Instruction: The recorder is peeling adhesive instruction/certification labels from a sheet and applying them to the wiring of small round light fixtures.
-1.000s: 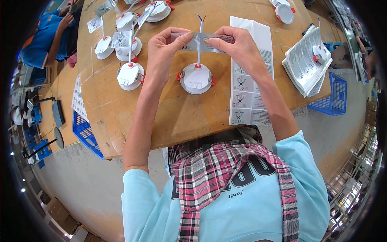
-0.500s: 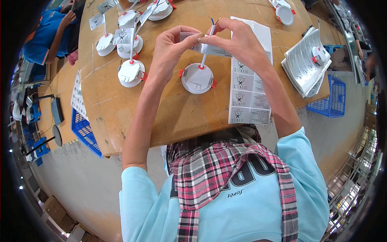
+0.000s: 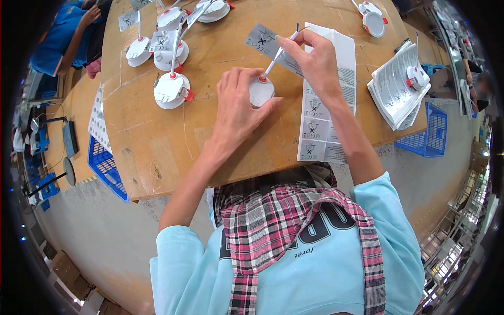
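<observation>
A round white downlight (image 3: 261,93) lies on the table in front of me, its white cable (image 3: 270,69) rising up and to the right. My left hand (image 3: 237,102) is curled round the lamp body, thumb at the near right edge, fingers at the far left. A silver-grey printed label (image 3: 262,41) sits on the cable like a flag, sticking out on both sides. My right hand (image 3: 318,63) pinches the label and cable between thumb and fingers near the cable's bare wire ends. Beneath that hand lies a sheet of printed labels (image 3: 315,128).
Several downlights with cables, one of them here (image 3: 171,90), stand at the left and far left. Another lamp (image 3: 374,23) is at the far right. A stack of label sheets (image 3: 394,92) at the right bears one more lamp. Blue crates (image 3: 428,131) stand beside the table; a co-worker's arm (image 3: 79,37) shows far left.
My left hand has left the label and come down onto the downlight. The label, folded between both hands before, now spreads out from the cable; my right hand still pinches it.
</observation>
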Action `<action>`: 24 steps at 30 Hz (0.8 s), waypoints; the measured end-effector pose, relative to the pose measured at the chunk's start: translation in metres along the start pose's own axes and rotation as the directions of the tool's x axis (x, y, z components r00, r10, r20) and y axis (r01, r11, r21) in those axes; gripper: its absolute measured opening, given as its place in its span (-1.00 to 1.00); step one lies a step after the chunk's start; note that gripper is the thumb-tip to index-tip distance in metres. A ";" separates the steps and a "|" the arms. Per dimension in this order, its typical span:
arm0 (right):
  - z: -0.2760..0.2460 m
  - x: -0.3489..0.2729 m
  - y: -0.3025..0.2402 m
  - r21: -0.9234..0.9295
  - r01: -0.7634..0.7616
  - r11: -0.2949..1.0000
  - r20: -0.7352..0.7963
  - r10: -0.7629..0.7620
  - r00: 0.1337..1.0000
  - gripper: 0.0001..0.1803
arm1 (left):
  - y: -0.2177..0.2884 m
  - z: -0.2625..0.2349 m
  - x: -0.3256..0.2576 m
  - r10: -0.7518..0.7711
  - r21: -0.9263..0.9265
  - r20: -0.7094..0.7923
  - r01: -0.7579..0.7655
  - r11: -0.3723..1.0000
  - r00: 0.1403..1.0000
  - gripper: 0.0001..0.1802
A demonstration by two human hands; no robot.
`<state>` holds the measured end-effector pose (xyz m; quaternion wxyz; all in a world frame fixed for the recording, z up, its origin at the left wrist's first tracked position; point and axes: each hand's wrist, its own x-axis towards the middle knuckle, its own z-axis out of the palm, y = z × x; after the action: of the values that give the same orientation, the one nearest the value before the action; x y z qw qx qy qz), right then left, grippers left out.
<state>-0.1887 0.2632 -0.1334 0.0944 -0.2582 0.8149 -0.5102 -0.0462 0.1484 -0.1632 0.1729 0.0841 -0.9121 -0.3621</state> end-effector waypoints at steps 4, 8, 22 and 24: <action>0.006 -0.001 0.004 0.140 -0.087 0.986 -0.020 0.090 0.996 -0.65 | 0.001 0.006 -0.006 -0.030 0.041 -0.049 0.032 0.999 0.998 -0.36; 0.007 0.002 0.000 0.275 -0.192 0.942 0.060 0.183 0.981 -0.67 | 0.008 0.009 -0.010 -0.070 0.090 -0.107 0.080 0.993 0.992 -0.38; -0.016 0.019 -0.005 0.012 0.017 1.000 0.275 -0.020 0.961 -0.61 | 0.001 -0.012 -0.007 -0.213 -0.194 -0.050 0.200 0.960 0.976 -0.51; -0.014 0.020 -0.008 0.021 0.030 0.999 0.313 -0.035 0.949 -0.63 | -0.011 -0.028 0.009 -0.479 -0.764 0.108 0.380 0.521 0.871 -0.58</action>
<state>-0.2086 0.2609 -0.1173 0.2160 -0.3484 0.7812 -0.4708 -0.0436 0.1203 -0.1491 0.1497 0.2463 -0.6096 -0.7385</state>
